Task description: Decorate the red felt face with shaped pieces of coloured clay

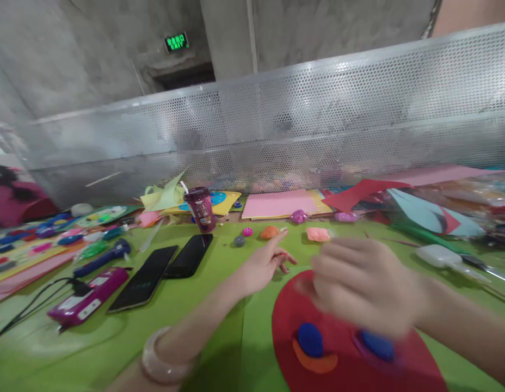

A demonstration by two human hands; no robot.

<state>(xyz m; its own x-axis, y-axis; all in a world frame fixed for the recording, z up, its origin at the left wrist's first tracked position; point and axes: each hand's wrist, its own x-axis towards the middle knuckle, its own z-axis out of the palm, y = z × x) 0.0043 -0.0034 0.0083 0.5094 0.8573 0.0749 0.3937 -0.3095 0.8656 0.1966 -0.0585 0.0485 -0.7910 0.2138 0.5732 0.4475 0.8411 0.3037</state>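
Observation:
My left hand (263,268) is open, with the index finger stretched out and the other fingers loosely bent. It is nearest a lump of orange clay (269,232) on the green tabletop. My right hand (361,283) is blurred and curled closed above a red rounded paper shape (289,316); whatever its fingers may hold is hidden. Two blue clay ovals lie on the red shape, one at left (310,340) and one at right (377,344). An orange clay strip (315,363) curves under the left oval, and a purple strip (364,351) edges the right one.
Two black phones (144,279), a purple power strip (89,296) and a dark blue tool (103,258) lie at left. A purple cup with straw (200,209), pink paper (275,204) and a salmon clay lump (318,234) stand farther back. A perforated metal barrier (252,141) runs behind.

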